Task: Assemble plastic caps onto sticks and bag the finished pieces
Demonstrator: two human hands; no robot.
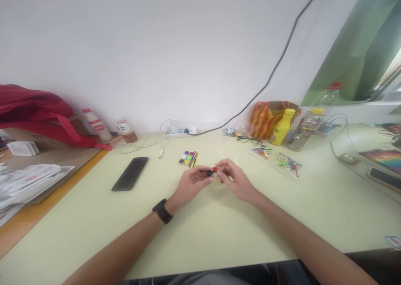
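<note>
Above the pale table, my left hand (191, 184) pinches a small black round piece (209, 173) between thumb and fingers. Close beside it, my right hand (234, 180) has its fingertips closed on a small red round piece (214, 169). The two pieces meet or nearly meet; whether they are joined I cannot tell. Just beyond my left hand lie several small coloured discs (187, 154) and a bundle of thin coloured sticks (194, 159). A black watch (163, 211) is on my left wrist.
A black phone (130, 174) lies to the left. Clear bags of colourful small parts (286, 165) lie at right, before a yellow bottle (282, 127) and a clear bottle (305, 130). A power strip (178, 130) sits by the wall; papers (28, 178) are far left.
</note>
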